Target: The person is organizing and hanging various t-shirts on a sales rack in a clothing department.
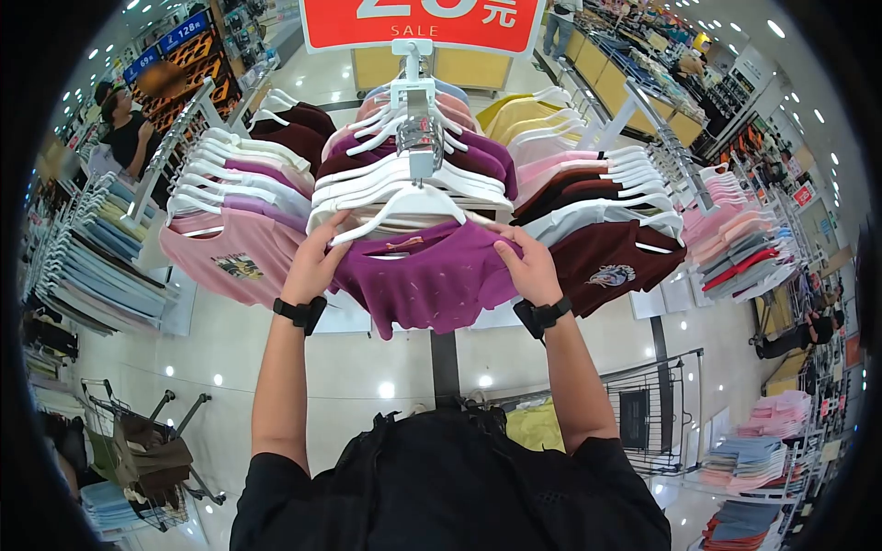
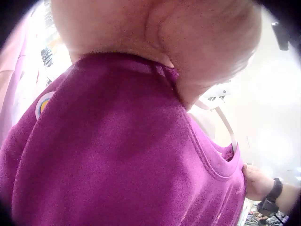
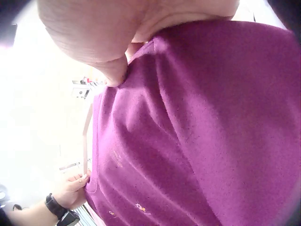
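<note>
A purple sweatshirt point(image 1: 423, 280) with small scattered prints hangs on a white hanger point(image 1: 404, 207) at the front of the middle rack. My left hand point(image 1: 317, 262) pinches its shoulder beside the neckline on the left. On the opposite shoulder, my right hand point(image 1: 533, 266) grips the cloth between thumb and fingers. In the left wrist view the sweatshirt point(image 2: 113, 141) fills most of the frame, with a round sticker point(image 2: 43, 106) on its sleeve. The right wrist view shows my thumb point(image 3: 113, 70) pressed on the shoulder cloth near the collar.
Pink shirts point(image 1: 234, 253) hang on the left arm of the rack, and dark maroon ones point(image 1: 611, 271) on the right. A red sale sign point(image 1: 418, 23) stands above. Shopping carts stand behind at left and right, including a black wire cart point(image 1: 657, 413).
</note>
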Action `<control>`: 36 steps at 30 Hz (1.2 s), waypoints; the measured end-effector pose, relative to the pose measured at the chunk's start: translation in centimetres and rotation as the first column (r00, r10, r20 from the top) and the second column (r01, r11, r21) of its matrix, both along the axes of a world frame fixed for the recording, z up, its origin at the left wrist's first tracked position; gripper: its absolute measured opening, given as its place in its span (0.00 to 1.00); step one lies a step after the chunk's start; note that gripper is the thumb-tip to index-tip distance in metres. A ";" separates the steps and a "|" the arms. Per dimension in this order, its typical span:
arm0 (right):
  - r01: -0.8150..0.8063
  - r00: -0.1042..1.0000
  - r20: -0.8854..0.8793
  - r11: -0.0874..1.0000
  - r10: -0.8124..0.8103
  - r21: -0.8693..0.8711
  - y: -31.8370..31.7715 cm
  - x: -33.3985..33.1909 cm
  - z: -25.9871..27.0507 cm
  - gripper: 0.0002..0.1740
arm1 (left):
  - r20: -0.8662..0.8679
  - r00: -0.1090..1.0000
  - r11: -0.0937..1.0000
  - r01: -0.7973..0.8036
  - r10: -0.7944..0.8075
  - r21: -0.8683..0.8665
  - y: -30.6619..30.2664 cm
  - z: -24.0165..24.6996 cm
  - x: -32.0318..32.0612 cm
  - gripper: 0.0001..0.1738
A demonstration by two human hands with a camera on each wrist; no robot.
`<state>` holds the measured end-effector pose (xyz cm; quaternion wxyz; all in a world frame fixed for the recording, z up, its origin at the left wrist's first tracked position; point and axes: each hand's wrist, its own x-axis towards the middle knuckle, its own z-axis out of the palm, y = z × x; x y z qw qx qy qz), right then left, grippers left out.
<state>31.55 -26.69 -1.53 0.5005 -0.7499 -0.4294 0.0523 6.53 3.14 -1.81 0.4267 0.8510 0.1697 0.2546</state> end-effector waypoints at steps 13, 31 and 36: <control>0.002 0.999 0.040 0.995 -0.006 0.104 -1.1 -1.1 -1.5 0.10 | 0.086 0.996 1.000 0.017 -0.014 -0.025 -2.3 -0.8 -1.0 0.04; 0.041 0.996 0.085 0.999 -0.042 0.018 -2.5 -2.0 -1.5 0.14 | 0.087 0.996 1.000 0.031 -0.031 0.000 -3.1 -2.0 -1.9 0.04; 0.059 0.998 0.014 0.998 -0.059 -0.018 -2.5 -2.4 -1.1 0.15 | 0.133 0.991 1.000 -0.021 0.019 0.014 -3.5 -1.5 -1.9 0.07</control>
